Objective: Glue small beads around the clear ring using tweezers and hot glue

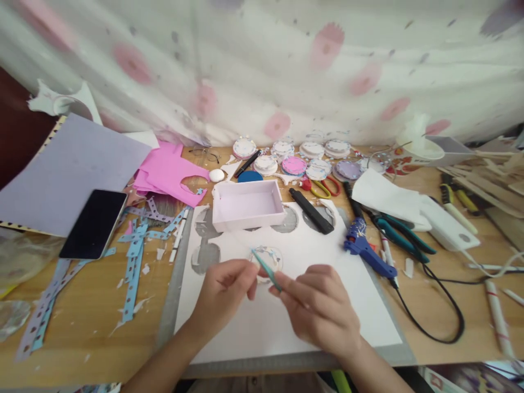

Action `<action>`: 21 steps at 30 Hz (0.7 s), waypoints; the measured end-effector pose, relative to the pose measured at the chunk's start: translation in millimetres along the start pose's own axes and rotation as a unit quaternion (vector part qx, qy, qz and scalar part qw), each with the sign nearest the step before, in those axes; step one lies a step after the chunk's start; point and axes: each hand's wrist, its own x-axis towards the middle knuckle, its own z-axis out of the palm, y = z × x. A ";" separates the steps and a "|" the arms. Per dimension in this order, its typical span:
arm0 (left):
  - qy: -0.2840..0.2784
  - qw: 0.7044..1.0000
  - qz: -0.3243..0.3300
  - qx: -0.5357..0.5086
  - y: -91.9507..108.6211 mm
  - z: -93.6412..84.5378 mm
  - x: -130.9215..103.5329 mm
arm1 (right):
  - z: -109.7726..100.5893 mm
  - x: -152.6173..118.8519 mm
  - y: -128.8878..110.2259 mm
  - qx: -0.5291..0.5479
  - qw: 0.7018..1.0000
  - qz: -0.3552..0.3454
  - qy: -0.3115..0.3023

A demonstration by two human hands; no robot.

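Observation:
A thin teal strip (267,268) slants between my two hands, above a white sheet (245,327) with round holes cut in it. My right hand (321,305) pinches its lower right end between thumb and fingers. The fingers of my left hand (229,289) are pressed together beside the strip's middle; whether they grip it is hard to make out. Just behind the fingers, a small round clear piece with a decorated edge (270,256) lies on the sheet, partly hidden. Beyond it stands an open pale pink box (248,204).
Blue glue gun (368,251), teal-handled pliers (403,234) and a black cable lie at right. A black cutter (311,211) rests on the sheet's back edge. Decorated discs (293,165) line the back. Phone (94,224), pink sheets (164,172) and blue punched strips (133,273) lie left.

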 end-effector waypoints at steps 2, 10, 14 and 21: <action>-0.016 0.999 -0.022 -0.028 2.6 7.3 -7.7 | 0.8 -1.6 -14.6 -0.023 0.999 -0.037 -0.026; 0.028 0.999 0.007 0.044 -1.3 2.8 -26.7 | -23.8 -38.2 10.8 -0.055 0.994 0.091 -0.034; 0.032 0.997 0.029 0.069 -5.9 -8.2 -34.9 | -56.2 -77.2 60.2 -0.273 0.924 0.266 -0.015; 0.050 0.995 -0.006 0.085 -15.3 -17.5 -37.2 | -65.7 -120.5 99.8 -0.410 0.797 0.398 -0.196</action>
